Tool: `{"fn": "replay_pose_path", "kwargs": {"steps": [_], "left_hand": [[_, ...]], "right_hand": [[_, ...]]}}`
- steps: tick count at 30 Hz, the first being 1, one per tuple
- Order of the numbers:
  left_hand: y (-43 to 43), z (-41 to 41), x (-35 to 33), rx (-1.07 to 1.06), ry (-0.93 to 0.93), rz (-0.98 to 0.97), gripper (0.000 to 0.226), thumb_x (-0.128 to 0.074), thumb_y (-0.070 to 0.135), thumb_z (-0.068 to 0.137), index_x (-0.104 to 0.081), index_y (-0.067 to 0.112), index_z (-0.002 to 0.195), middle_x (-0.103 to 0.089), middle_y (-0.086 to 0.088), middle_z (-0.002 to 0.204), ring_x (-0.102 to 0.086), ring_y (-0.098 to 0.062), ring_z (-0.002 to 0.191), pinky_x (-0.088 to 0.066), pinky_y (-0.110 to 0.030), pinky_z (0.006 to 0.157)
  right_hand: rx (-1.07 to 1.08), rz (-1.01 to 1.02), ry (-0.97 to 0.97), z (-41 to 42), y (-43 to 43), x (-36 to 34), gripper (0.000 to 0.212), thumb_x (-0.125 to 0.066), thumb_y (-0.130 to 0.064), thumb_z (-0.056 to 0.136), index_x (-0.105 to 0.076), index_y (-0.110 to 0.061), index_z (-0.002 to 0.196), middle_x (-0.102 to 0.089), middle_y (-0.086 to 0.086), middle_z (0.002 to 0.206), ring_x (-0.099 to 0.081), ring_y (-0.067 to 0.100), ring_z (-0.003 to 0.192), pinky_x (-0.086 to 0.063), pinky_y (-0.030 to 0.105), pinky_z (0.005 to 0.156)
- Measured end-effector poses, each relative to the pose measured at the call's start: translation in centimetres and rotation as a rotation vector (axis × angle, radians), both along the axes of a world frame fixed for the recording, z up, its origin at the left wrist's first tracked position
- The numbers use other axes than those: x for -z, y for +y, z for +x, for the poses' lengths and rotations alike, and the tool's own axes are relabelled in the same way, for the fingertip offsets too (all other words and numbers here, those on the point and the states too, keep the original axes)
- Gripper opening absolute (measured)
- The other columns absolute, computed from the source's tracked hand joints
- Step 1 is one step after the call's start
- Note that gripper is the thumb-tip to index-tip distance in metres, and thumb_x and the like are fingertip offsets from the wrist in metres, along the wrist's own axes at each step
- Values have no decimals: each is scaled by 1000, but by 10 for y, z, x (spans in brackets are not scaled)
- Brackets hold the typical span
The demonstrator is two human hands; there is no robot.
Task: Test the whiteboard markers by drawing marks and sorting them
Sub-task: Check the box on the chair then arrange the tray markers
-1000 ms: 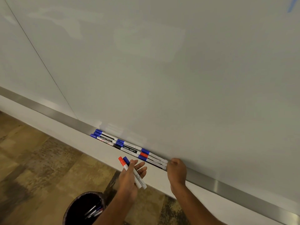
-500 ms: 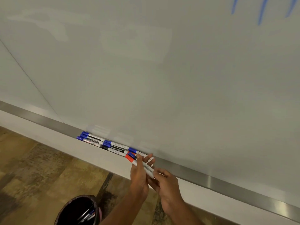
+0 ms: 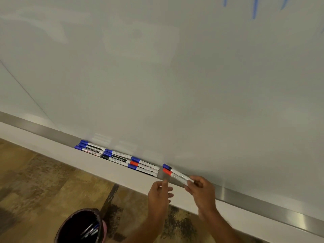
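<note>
My right hand (image 3: 201, 192) pinches the white ends of two markers, one with a red cap (image 3: 167, 171) and one with a blue cap (image 3: 166, 166), held just over the metal tray (image 3: 245, 197) of the whiteboard (image 3: 175, 76). My left hand (image 3: 159, 195) hovers beside them with relaxed fingers, holding nothing. Several capped markers (image 3: 117, 157), mostly blue with one red, lie in rows in the tray to the left. Blue test strokes (image 3: 254, 9) show at the board's top right.
A dark round bin (image 3: 78, 227) with several discarded markers inside stands on the patterned floor (image 3: 35, 181) below my left arm. A white ledge (image 3: 105, 168) runs under the tray.
The two markers passed from my left hand to my right hand, which has carried them to the right along the tray. My left hand let go and now hangs free.
</note>
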State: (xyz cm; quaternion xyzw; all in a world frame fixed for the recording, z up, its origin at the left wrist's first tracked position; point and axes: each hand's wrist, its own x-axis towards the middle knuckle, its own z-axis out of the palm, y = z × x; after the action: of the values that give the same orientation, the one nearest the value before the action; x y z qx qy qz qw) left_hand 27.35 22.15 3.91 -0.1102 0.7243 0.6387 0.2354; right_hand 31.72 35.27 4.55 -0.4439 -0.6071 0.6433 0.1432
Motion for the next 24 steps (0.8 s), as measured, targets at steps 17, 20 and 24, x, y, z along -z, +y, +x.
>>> {"fn": "replay_pose_path", "kwargs": {"steps": [17, 20, 24], "left_hand": [[15, -6, 63, 799, 871, -807, 61, 1, 45, 105, 12, 16, 156, -23, -12, 163, -23, -31, 149, -1, -41, 121], [18, -9, 67, 799, 829, -796, 75, -26, 43, 97, -5, 4, 157, -40, -11, 153, -42, -28, 138, -34, -41, 117], [15, -7, 72, 897, 812, -828, 67, -32, 43, 93, -31, 6, 149, -44, -12, 151, -49, -28, 135, -23, -40, 121]], "right_hand": [[-343, 340, -222, -22, 22, 43, 12, -69, -10, 91, -73, -14, 102, -73, -1, 93, -69, 15, 85, -61, 31, 78], [-371, 451, -253, -18, 22, 46, 9, -66, -12, 94, -71, -14, 102, -71, -1, 94, -64, 10, 83, -47, 11, 69], [-332, 516, -281, -12, 24, 50, 10, -61, -10, 97, -70, -12, 100, -70, 2, 93, -66, 17, 87, -47, 19, 74]]}}
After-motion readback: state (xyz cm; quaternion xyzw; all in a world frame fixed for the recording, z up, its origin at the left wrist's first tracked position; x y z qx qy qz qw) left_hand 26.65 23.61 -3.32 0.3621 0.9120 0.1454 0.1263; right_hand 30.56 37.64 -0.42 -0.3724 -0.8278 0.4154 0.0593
